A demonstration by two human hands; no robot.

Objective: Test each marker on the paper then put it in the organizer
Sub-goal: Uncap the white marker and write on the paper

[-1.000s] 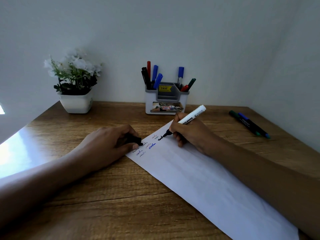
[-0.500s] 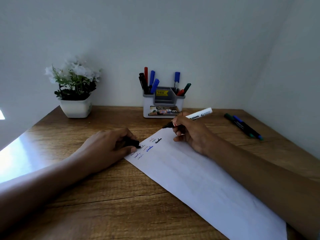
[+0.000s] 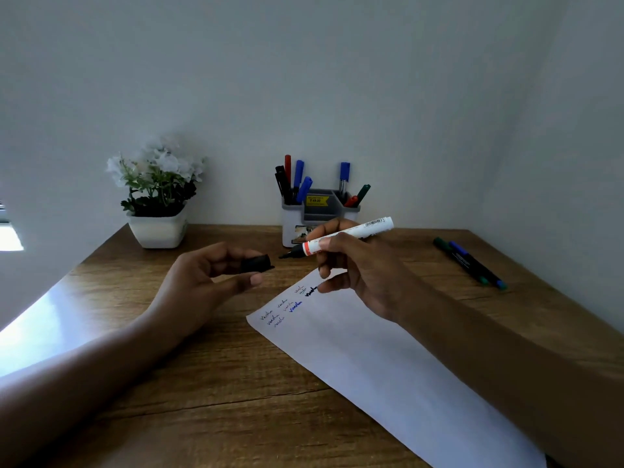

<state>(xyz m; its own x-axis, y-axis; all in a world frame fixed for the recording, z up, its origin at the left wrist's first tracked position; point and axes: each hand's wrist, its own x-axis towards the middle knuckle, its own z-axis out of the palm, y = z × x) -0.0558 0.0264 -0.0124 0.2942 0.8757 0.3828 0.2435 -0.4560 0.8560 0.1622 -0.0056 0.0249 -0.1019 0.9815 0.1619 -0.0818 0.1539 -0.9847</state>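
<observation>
A wooden surface [image 3: 202, 383] is filling the lower part of the view, running back to a pale wall. A long white sheet of paper [image 3: 388, 383] is lying on it at a slant, its far corner reaching under the right hand. Both hands are hovering above the surface. The right hand [image 3: 364, 275] is gripping a white marker [image 3: 351, 233] between curled fingers and thumb, with the bare black tip pointing left and raised off the paper. The left hand [image 3: 202, 278] is pinching the black cap [image 3: 256, 264] between thumb and fingertips, its open end facing the marker's tip, with the two close but apart. A potted plant [image 3: 158, 197] with white flowers is standing at the back left. The organizer [image 3: 293, 221] is sitting against the wall behind the hands, holding red, blue, black and green markers upright or leaning in its left and right compartments. Two loose markers [image 3: 471, 264] are lying side by side at the right, well apart from the paper. Small scribbles [image 3: 293, 305] in several colours are showing near the paper's far corner.
</observation>
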